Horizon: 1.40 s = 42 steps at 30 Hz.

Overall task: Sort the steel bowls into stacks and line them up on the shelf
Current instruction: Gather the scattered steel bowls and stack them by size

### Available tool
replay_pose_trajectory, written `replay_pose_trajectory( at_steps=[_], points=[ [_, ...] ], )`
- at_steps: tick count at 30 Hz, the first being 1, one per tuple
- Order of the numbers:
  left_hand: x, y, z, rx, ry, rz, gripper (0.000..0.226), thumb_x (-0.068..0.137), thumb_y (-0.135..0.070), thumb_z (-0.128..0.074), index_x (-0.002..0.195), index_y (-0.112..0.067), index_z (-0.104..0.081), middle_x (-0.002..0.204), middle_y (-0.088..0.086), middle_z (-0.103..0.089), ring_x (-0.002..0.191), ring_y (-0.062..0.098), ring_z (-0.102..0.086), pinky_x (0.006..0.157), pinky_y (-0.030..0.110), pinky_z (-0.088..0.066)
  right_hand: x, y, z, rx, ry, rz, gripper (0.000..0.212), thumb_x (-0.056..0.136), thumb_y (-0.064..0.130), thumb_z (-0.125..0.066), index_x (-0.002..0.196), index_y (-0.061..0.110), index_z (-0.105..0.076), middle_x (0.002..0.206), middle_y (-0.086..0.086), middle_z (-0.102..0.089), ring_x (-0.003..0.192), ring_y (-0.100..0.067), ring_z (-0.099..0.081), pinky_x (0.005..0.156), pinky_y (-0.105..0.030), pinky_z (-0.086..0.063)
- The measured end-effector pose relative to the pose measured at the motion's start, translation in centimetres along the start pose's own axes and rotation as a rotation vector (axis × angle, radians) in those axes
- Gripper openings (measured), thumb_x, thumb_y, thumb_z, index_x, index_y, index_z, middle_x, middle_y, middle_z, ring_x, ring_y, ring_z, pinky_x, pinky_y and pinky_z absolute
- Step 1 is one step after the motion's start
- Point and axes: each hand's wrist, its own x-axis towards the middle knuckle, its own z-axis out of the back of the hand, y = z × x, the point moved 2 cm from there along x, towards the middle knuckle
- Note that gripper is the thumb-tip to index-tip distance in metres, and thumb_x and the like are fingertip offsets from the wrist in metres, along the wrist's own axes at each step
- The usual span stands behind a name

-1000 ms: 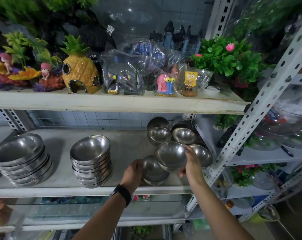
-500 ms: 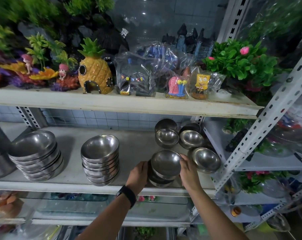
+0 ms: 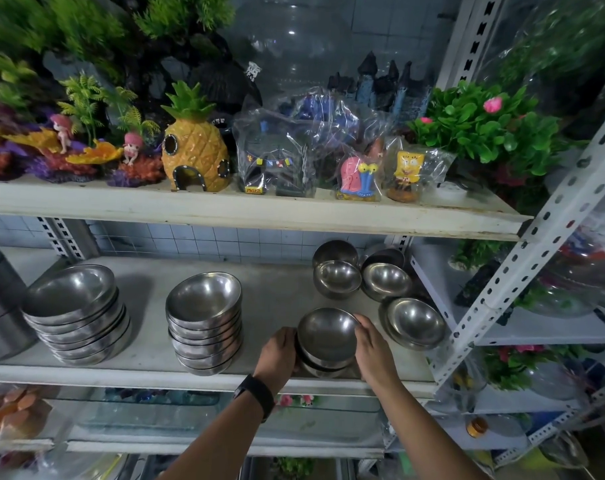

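On the shelf (image 3: 276,296), near its front edge and toward the right end, a person's left grip (image 3: 279,351) and right grip (image 3: 373,348) clasp a short stack of steel bowls (image 3: 327,336) from either side. Two taller stacks (image 3: 204,320) stand along the front to the left, and loose bowls (image 3: 385,280) crowd the back right corner.

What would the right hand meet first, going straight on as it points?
The right hand touches the top bowl of the front stack, so that comes first. Beyond its rim, probably the back bowl, though depth is unclear.
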Motion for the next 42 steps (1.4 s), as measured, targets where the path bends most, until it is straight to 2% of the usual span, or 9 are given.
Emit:
replay_pose_trajectory(
  at_steps=[3, 10, 13, 16, 21, 26, 30, 34, 42],
  points=[
    [-0.1, -0.1, 0.0, 0.009, -0.003, -0.003, 0.034, 0.107, -0.022, -0.034, 0.103, -0.013, -0.067, 0.086, 0.007, -0.068, 0.064, 0.014, -0.062, 0.048, 0.018, -0.05, -0.4, 0.4, 0.3, 0.064, -0.01, -0.014, 0.033, 0.106, 0.019, -0.042, 0.135, 0.022, -0.058, 0.109, 0.007, -0.063, 0.105, -0.02, -0.062, 0.093, -0.034, -0.049],
    [-0.2, -0.1, 0.1, 0.018, -0.003, -0.015, 0.033, 0.108, -0.022, -0.035, 0.107, -0.01, -0.066, 0.087, 0.009, -0.068, 0.065, 0.014, -0.063, 0.048, 0.018, -0.049, -0.5, 0.4, -0.1, 0.003, 0.009, -0.005, 0.034, 0.106, 0.019, -0.041, 0.136, 0.024, -0.057, 0.118, -0.003, -0.067, 0.111, -0.026, -0.063, 0.097, -0.043, -0.05],
    [-0.2, 0.0, 0.1, 0.014, 0.0, -0.015, 0.034, 0.108, -0.022, -0.034, 0.105, -0.011, -0.066, 0.081, 0.006, -0.067, 0.062, 0.015, -0.062, 0.048, 0.018, -0.048, -0.4, 0.2, -0.2, -0.005, 0.014, -0.019, 0.035, 0.106, 0.018, -0.039, 0.137, 0.024, -0.055, 0.116, -0.001, -0.066, 0.105, -0.021, -0.064, 0.091, -0.033, -0.05],
    [-0.1, 0.1, 0.1, 0.015, -0.004, -0.014, 0.033, 0.107, -0.022, -0.035, 0.102, -0.012, -0.066, 0.077, 0.007, -0.066, 0.059, 0.016, -0.061, 0.047, 0.019, -0.047, -0.3, 0.0, -0.4, -0.035, 0.018, -0.03, 0.038, 0.108, 0.02, -0.033, 0.14, 0.023, -0.053, 0.104, 0.002, -0.067, 0.079, -0.008, -0.063, 0.071, -0.024, -0.047],
    [0.1, 0.3, -0.1, 0.02, -0.016, -0.026, 0.032, 0.107, -0.022, -0.036, 0.106, -0.011, -0.066, 0.09, 0.014, -0.069, 0.068, 0.019, -0.064, 0.047, 0.016, -0.047, -0.3, 0.2, -0.3, -0.037, 0.02, -0.103, 0.042, 0.109, 0.023, -0.032, 0.145, 0.013, -0.05, 0.134, -0.01, -0.063, 0.119, -0.029, -0.06, 0.09, -0.033, -0.044],
    [0.5, 0.6, -0.1, 0.021, -0.022, -0.013, 0.032, 0.106, -0.022, -0.037, 0.105, -0.014, -0.068, 0.097, 0.012, -0.071, 0.082, 0.022, -0.067, 0.053, 0.017, -0.051, -0.3, 0.3, -0.2, -0.017, 0.026, -0.133, 0.043, 0.109, 0.023, -0.033, 0.147, 0.01, -0.048, 0.135, -0.012, -0.062, 0.121, -0.03, -0.059, 0.093, -0.032, -0.044],
    [0.9, 0.2, 0.3, 0.044, -0.019, -0.019, 0.031, 0.105, -0.025, -0.039, 0.099, -0.017, -0.068, 0.095, 0.007, -0.071, 0.084, 0.022, -0.068, 0.064, 0.029, -0.055, -0.6, 0.5, 0.1, -0.096, 0.045, -0.067, 0.034, 0.107, 0.032, -0.036, 0.119, 0.014, -0.062, 0.109, -0.008, -0.071, 0.096, -0.026, -0.067, 0.086, -0.041, -0.053],
    [1.8, -0.7, 1.3, 0.311, -0.066, -0.129, 0.026, 0.104, -0.026, -0.042, 0.104, -0.013, -0.064, 0.096, 0.002, -0.064, 0.094, 0.028, -0.064, 0.072, 0.029, -0.041, -0.6, 0.9, 1.9, -0.148, -0.015, -0.043, 0.036, 0.103, 0.052, -0.038, 0.104, 0.026, -0.062, 0.096, 0.007, -0.068, 0.09, -0.017, -0.065, 0.082, -0.037, -0.051],
    [2.4, -8.7, 2.4, 0.759, -0.185, -0.525, 0.049, 0.105, -0.044, -0.027, 0.074, -0.015, -0.051, 0.071, -0.001, -0.056, 0.065, 0.022, -0.055, 0.063, 0.031, -0.043, 2.2, 4.5, 8.4, -0.76, -0.052, 0.169, 0.04, 0.103, 0.048, -0.034, 0.081, 0.022, -0.054, 0.07, 0.005, -0.061, 0.062, -0.011, -0.06, 0.058, -0.028, -0.045]
  ],
)
